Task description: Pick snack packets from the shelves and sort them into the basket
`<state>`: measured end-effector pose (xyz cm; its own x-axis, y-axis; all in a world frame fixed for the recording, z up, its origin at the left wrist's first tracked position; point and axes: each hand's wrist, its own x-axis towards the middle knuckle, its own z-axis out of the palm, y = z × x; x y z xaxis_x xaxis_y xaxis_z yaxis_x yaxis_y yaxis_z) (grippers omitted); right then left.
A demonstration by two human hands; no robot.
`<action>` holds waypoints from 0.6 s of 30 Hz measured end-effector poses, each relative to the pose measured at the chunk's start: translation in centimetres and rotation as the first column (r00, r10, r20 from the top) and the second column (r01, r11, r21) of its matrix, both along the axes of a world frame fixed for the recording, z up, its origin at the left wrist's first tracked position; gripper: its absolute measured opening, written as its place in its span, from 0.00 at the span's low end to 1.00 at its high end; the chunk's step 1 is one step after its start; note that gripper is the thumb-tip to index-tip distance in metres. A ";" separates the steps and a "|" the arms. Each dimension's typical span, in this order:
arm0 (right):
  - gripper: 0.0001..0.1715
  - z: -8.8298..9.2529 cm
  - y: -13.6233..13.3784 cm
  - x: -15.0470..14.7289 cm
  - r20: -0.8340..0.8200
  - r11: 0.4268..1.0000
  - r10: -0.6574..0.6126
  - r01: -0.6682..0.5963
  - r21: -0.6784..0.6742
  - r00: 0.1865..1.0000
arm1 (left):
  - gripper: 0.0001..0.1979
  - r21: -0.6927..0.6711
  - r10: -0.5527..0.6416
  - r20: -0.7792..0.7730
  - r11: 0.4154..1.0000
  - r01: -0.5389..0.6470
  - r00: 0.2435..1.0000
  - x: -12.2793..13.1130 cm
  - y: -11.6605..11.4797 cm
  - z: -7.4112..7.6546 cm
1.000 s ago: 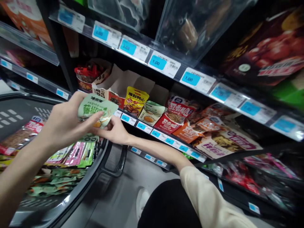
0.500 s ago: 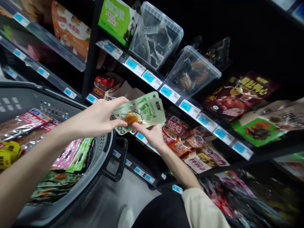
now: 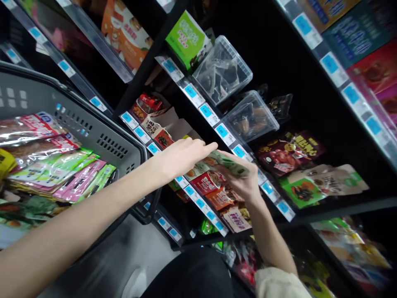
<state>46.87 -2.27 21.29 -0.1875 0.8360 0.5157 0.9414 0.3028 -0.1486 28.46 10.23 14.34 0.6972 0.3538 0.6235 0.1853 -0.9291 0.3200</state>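
The right hand (image 3: 246, 180) has its fingers bent around a green pouch (image 3: 232, 163), held in front of the shelf's low row of snacks. The pouch is seen nearly edge-on, so its front cannot be read, and whether it is one pouch or several is hard to tell. The left hand (image 3: 184, 156) is at the pouch's other end, back of the hand up, fingers stretched toward the right hand — its thumb is hidden, so I cannot tell whether those fingers pinch the pouch or only lie against it.

Just below and behind the pouch, a red packet (image 3: 205, 183) and an orange packet (image 3: 219, 198) stand on the shelf, partly covered by the hands. A carton (image 3: 177, 124) beyond the left hand shows only its upper part. Above them are two clear tubs (image 3: 223, 70), their contents murky.

At the left, the basket (image 3: 74, 114) is cut off by the picture's edge. In it lie pink packets (image 3: 81, 181) and, lower down, green packets (image 3: 26, 211) partly behind the left forearm; a yellow packet (image 3: 6, 162) is cropped at the edge. A white shoe (image 3: 135, 283) is blurred and cut off at the bottom — much of the deeper shelf is lost in darkness.
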 end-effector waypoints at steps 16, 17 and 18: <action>0.26 -1.6 1.2 6.6 0.505 0.966 -0.259 0.227 0.126 0.823 | 0.09 0.229 -0.046 -0.099 0.971 0.068 0.994 5.9 0.5 -9.3; 0.25 -1.7 1.8 6.5 0.503 0.962 -0.269 0.259 0.091 0.821 | 0.10 0.237 -0.086 -0.100 0.966 0.108 0.991 6.1 0.4 -9.9; 0.25 -1.7 2.3 6.2 0.506 0.956 -0.277 0.290 0.055 0.817 | 0.11 0.239 -0.119 -0.097 0.961 0.140 0.988 6.4 0.3 -10.5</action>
<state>53.11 0.07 19.58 -0.1680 0.9032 0.3950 0.9310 0.0136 0.3648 34.90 10.54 3.85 0.7787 0.1011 0.6192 0.0741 -0.9948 0.0693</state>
